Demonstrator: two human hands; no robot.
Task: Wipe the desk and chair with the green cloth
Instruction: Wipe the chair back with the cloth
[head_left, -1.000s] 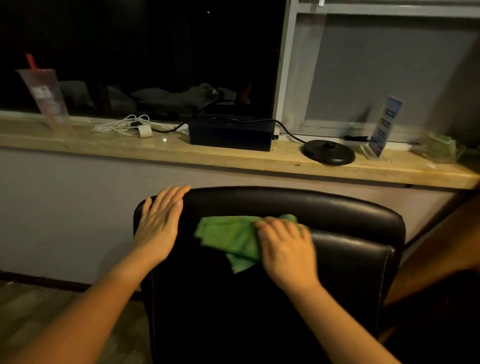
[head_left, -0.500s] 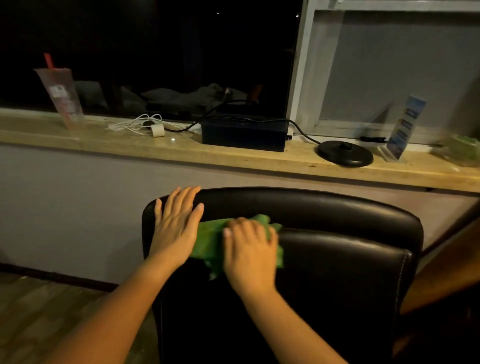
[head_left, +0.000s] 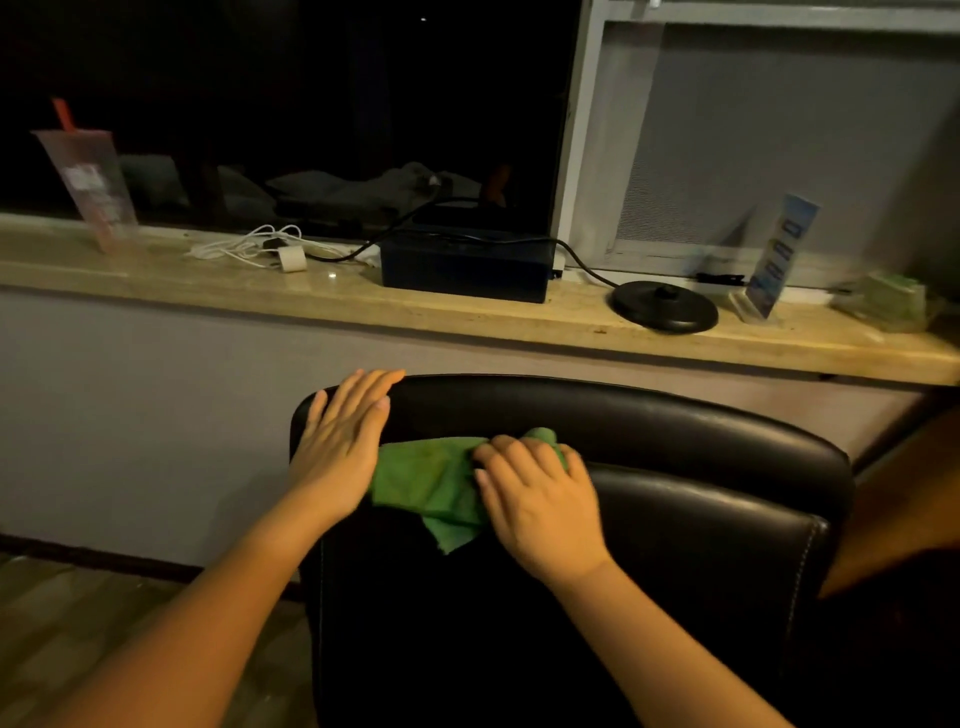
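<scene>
left hand (head_left: 340, 447) flat on the top left corner of the chair (head_left: 675, 499) back, there to brace it so it doesn't rock or swivel while I scrub. fingers (head_left: 371, 387) straight and spread a bit, nothing gripped, palm down, tips reaching over the top edge

right hand (head_left: 537, 501) pins the green cloth (head_left: 426, 483) against the upper part of the backrest, just under the padded top roll. fingers curled down over the bunched end of the cloth, pressing more than pinching. most of the cloth sticks out to the left of that hand, near edge touching the left hand, one loose corner hanging down the backrest

both forearms come up from the bottom of the view and converge on the chair, wrists roughly level, right wrist bent a little so the palm sits flat on the leather

judgement: I'm on the chair part, upper backrest only; lower back and seat look untouched, too dark to tell

counter (head_left: 467, 317) behind the chair holds a plastic cup (head_left: 91, 187), white cable (head_left: 249, 249), black box (head_left: 465, 265), round black base (head_left: 665, 306), card stand (head_left: 779, 254). these would need lifting or working around when wiping there
</scene>
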